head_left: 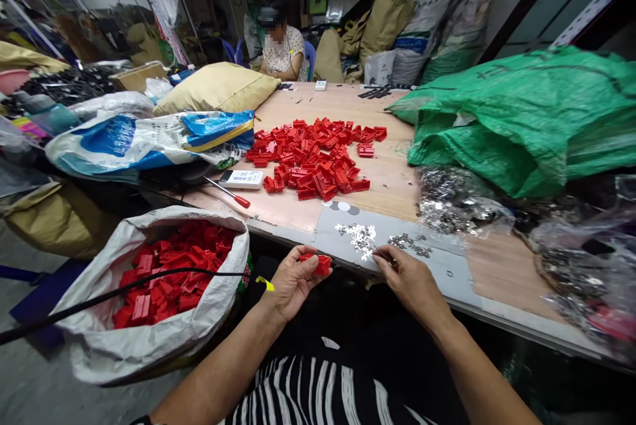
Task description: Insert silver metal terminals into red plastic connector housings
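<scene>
My left hand (293, 283) is closed around a red plastic part (318, 265), just off the table's front edge. Over the grey mat, my right hand (405, 276) has its thumb and fingers pinched together; what they hold, if anything, is too small to make out. Right by those fingertips lies a small pile of shiny metal pieces (358, 238). A second, darker cluster of metal pieces (411, 245) sits just beyond the right hand. Farther back, a large heap of red plastic parts (318, 157) covers the middle of the table.
A white sack (89, 339) full of red parts stands left of my lap. A red-handled screwdriver (241, 200) lies by a white box (242, 179). Green sacking (497, 114) and bagged metal pieces (454, 196) occupy the right. Another person (285, 51) sits across the table.
</scene>
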`<state>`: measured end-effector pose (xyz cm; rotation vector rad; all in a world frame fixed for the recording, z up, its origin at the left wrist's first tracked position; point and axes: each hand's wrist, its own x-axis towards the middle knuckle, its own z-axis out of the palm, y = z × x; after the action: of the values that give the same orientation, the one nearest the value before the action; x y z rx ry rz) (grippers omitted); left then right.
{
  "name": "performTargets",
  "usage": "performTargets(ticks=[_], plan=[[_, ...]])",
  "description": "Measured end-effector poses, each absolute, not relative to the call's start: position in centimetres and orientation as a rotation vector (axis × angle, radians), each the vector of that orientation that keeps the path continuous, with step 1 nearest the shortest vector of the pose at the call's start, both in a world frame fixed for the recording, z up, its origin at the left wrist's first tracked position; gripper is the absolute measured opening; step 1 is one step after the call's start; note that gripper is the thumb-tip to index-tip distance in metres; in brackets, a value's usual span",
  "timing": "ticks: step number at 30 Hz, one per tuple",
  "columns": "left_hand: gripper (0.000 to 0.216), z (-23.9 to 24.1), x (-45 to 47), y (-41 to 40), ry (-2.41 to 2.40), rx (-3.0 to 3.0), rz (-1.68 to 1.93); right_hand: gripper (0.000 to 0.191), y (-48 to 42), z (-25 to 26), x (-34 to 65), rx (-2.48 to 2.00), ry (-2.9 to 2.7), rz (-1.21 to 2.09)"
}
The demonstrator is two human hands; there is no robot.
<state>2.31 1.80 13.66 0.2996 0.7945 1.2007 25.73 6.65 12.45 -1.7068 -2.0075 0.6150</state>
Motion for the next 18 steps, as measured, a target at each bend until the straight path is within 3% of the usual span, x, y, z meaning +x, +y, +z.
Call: performTargets(ticks=[10,18], plan=[[0.050,13.5,4.0,0.7,0.956,0.406,1.115,0.034,2.9,12.6,33.1,-1.839,-1.599,0.288],[0.057,12.8,4.1,0.7,1.080,0.487,0.972,0.053,-4.7,8.6,43.6,-2.242,-0.970,0.007]])
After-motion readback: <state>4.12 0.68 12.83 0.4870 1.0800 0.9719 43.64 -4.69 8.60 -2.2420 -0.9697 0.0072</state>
